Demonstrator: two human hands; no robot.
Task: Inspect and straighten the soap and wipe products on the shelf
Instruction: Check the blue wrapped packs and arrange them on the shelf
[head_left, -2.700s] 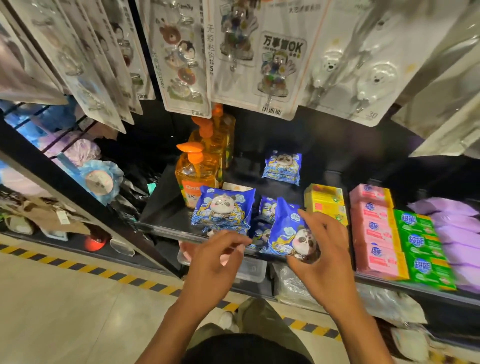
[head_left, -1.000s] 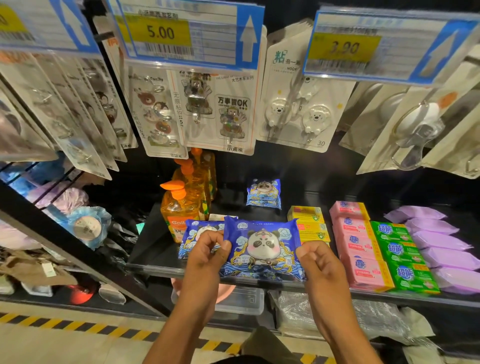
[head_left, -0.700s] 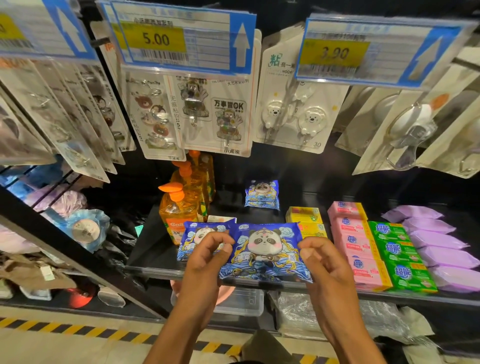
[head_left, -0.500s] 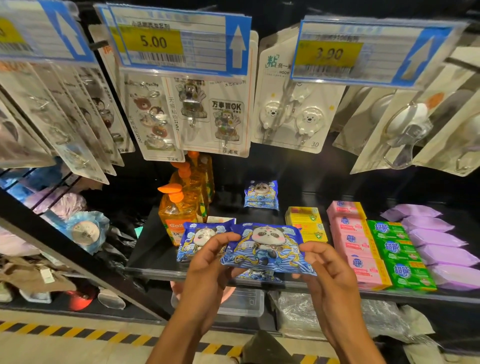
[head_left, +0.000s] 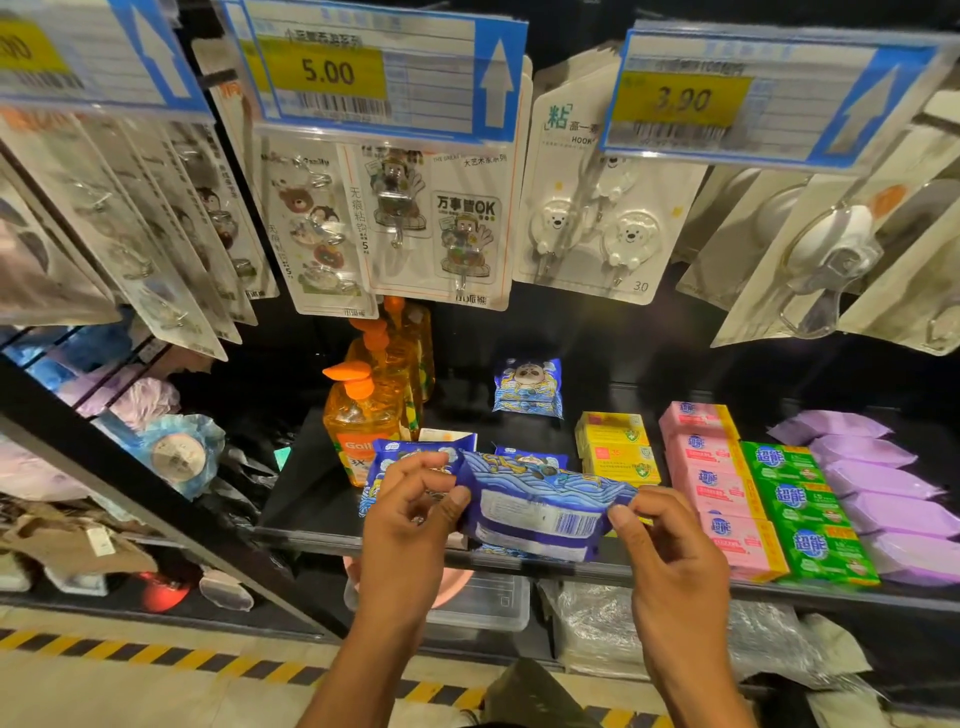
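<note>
A blue panda wipe pack (head_left: 535, 512) is held above the front edge of the black shelf (head_left: 311, 499), tipped so its barcode underside faces me. My left hand (head_left: 410, 512) pinches its left end and my right hand (head_left: 670, 551) pinches its right end. More blue wipe packs (head_left: 410, 452) lie on the shelf behind my hands, and a small stack of them (head_left: 527, 387) sits further back. Yellow soap boxes (head_left: 615, 447), pink soap boxes (head_left: 717, 483), green soap boxes (head_left: 800, 509) and purple packs (head_left: 878, 483) fill the shelf to the right.
Orange pump bottles (head_left: 371, 405) stand at the shelf's left. Carded hooks (head_left: 587, 208) and price tags (head_left: 374, 73) hang overhead. A clear plastic box (head_left: 488, 603) sits on the lower shelf. Bath poufs (head_left: 176, 452) hang at the left. Hazard tape (head_left: 156, 654) marks the floor.
Both hands have tipped the wipe pack backward, turning its panda face away and its barcode side toward me. The camera view stays nearly the same.
</note>
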